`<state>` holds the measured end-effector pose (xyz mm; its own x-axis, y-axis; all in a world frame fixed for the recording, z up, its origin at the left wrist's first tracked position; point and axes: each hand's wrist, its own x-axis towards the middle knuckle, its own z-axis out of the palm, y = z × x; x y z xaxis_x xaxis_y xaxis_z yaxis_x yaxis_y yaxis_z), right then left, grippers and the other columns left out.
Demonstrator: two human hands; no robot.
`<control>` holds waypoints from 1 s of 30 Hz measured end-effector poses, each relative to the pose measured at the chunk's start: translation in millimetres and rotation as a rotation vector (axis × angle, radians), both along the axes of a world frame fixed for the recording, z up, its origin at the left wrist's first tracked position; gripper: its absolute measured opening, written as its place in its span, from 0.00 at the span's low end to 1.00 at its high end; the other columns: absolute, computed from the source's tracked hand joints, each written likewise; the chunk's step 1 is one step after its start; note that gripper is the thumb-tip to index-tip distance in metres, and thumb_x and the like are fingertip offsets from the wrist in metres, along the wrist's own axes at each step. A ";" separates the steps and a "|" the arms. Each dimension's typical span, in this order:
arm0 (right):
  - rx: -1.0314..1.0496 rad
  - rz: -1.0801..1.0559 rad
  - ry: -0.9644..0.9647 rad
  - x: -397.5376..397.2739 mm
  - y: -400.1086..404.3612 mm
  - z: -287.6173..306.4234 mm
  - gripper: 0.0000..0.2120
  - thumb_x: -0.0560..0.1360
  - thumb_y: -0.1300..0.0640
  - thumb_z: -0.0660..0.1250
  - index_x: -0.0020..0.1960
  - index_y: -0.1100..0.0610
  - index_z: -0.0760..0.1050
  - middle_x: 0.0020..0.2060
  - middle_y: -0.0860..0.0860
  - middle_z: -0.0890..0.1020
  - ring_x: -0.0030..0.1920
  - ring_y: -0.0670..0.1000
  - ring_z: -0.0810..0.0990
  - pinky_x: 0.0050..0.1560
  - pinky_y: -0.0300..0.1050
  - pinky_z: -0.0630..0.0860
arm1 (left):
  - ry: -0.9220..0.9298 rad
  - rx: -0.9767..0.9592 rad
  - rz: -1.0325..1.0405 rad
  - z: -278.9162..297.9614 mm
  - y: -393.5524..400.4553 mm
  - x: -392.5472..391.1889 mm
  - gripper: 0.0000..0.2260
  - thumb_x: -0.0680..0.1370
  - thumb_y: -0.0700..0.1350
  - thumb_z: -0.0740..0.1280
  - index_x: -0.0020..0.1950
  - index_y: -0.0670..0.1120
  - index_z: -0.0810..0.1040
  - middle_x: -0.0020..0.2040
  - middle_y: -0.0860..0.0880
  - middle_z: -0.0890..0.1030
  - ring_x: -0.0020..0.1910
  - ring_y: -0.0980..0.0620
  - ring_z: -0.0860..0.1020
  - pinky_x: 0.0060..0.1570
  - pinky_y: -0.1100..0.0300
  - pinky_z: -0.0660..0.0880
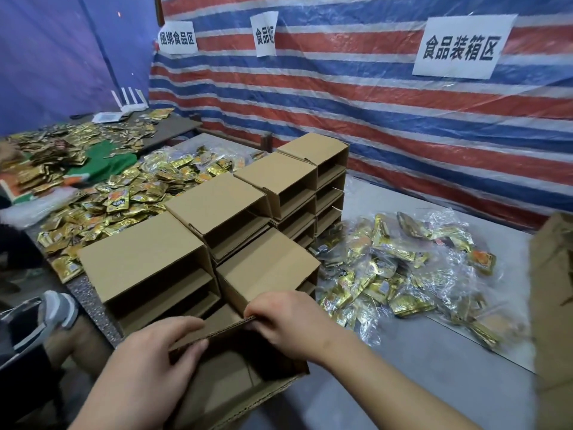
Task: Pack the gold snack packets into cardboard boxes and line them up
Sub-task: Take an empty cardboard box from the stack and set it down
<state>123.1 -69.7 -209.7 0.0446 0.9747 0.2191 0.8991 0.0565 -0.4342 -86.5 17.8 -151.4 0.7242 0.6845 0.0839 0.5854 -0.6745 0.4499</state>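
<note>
An open cardboard box (245,380) lies in front of me with nothing visible inside. My left hand (152,364) grips its near-left flap, thumb over the edge. My right hand (288,321) pinches the far flap's corrugated edge. Behind it, stacked cardboard boxes (217,212) form a diagonal row, their open sides facing right. Gold snack packets in clear plastic bags (403,268) lie heaped to the right. A bigger spread of loose gold packets (124,200) covers the table to the left.
A striped tarp with paper signs (462,46) hangs behind the grey table (434,383). Flat brown cardboard (555,293) stands at the right edge. A green cloth (105,162) lies among packets at the back left. A shoe (59,308) shows at lower left.
</note>
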 end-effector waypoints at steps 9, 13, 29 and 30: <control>-0.282 -0.319 0.097 61.4 -96.0 25.1 0.05 0.79 0.48 0.65 0.45 0.45 0.75 0.42 0.43 0.79 0.44 0.43 0.77 0.47 0.43 0.75 | -0.060 -0.238 -0.249 -10.1 -25.6 84.4 0.06 0.78 0.54 0.66 0.46 0.58 0.82 0.42 0.66 0.81 0.45 0.68 0.77 0.46 0.65 0.76; -0.340 -0.538 0.130 89.2 -155.1 19.2 0.12 0.79 0.48 0.66 0.37 0.45 0.70 0.38 0.45 0.77 0.40 0.42 0.74 0.41 0.41 0.71 | -0.029 -0.255 -0.409 -26.3 -52.8 151.5 0.08 0.80 0.54 0.64 0.50 0.55 0.81 0.43 0.64 0.79 0.44 0.69 0.74 0.44 0.74 0.69; -0.256 -1.336 0.545 79.5 -271.7 -154.4 0.06 0.77 0.51 0.68 0.43 0.50 0.78 0.42 0.46 0.80 0.44 0.44 0.77 0.45 0.39 0.73 | 0.103 -0.427 -0.657 -206.8 -157.4 259.7 0.09 0.82 0.46 0.61 0.51 0.45 0.80 0.50 0.48 0.78 0.51 0.51 0.75 0.52 0.62 0.68; -0.244 -1.353 0.556 78.0 -271.4 -163.3 0.05 0.77 0.51 0.68 0.42 0.49 0.77 0.43 0.47 0.80 0.44 0.44 0.76 0.45 0.38 0.72 | 0.104 -0.432 -0.652 -214.4 -158.8 260.7 0.09 0.82 0.46 0.61 0.51 0.44 0.80 0.50 0.47 0.78 0.52 0.51 0.75 0.53 0.62 0.68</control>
